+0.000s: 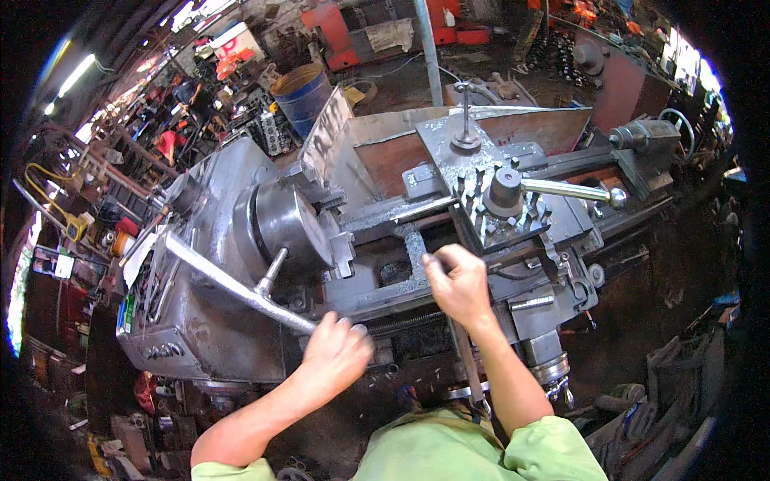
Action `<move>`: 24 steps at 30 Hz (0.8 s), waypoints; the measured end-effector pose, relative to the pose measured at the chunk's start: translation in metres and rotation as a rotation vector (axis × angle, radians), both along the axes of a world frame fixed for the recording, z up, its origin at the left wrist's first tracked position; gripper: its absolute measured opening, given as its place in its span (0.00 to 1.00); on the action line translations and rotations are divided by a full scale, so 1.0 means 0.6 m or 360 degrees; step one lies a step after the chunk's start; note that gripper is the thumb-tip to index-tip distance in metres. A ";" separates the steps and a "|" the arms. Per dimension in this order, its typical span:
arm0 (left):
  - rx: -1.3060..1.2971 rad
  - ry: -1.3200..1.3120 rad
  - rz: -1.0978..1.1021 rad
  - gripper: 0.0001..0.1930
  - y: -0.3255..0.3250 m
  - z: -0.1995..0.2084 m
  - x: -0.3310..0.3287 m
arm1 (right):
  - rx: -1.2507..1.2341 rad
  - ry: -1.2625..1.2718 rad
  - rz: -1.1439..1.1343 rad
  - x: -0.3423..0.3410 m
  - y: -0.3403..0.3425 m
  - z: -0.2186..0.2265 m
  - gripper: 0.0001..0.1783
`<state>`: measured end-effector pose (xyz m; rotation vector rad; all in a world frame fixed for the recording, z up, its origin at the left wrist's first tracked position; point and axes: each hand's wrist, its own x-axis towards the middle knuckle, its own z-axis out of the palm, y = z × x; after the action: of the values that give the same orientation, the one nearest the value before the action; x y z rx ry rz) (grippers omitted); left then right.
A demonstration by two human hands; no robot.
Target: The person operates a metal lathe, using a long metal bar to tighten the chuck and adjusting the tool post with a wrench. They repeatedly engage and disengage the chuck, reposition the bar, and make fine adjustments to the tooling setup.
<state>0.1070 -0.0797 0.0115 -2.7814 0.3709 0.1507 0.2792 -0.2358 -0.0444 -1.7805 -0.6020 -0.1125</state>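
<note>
My left hand (337,357) is closed on the near end of a long silvery bar. This bar is the cross handle of a chuck key (275,268), whose stem sits in the side of the lathe chuck (293,228). In front of the lathe bed, my right hand (459,289) is curled into a fist with the thumb on top. Below that fist a brownish rod (465,357) slants down toward me. Whether the fist holds the rod is hidden.
The tool post (504,192) with its ball-ended lever (573,191) stands right of the chuck, metal chips around it. The tailstock (646,140) is at the far right. Behind stand a sheet-metal guard (481,132) and a blue drum (303,100). A person (188,94) is far left.
</note>
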 end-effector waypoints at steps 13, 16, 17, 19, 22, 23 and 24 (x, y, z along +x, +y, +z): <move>-0.3849 -0.1340 0.1643 0.25 0.083 -0.090 -0.193 | -0.0389 -0.0970 -0.0617 0.185 -0.142 0.167 0.08; -0.4079 -0.2274 0.1637 0.22 0.158 -0.081 -0.127 | -0.0924 -0.0969 -0.0863 0.222 -0.133 0.146 0.11; -0.3921 -0.2459 0.1658 0.19 0.186 -0.064 -0.101 | -0.1054 -0.1057 -0.0912 0.227 -0.126 0.137 0.12; -0.3691 -0.2683 0.1433 0.15 0.245 0.019 -0.064 | -0.1333 -0.1209 -0.1042 0.230 -0.116 0.120 0.11; -0.2662 -0.1932 0.1313 0.13 0.239 0.148 0.018 | -0.1251 -0.1216 -0.1113 0.229 -0.109 0.109 0.12; -0.2283 -0.1809 0.1322 0.12 0.208 0.171 0.053 | -0.1196 -0.1234 -0.1124 0.228 -0.110 0.109 0.12; -0.1750 -0.1685 0.1087 0.11 0.163 0.176 0.086 | -0.1196 -0.1220 -0.1133 0.228 -0.109 0.110 0.12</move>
<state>0.1588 0.0179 0.1173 -3.2016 -1.0423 -1.7491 0.4163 -0.3014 0.0216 -2.6273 -0.5351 -1.2353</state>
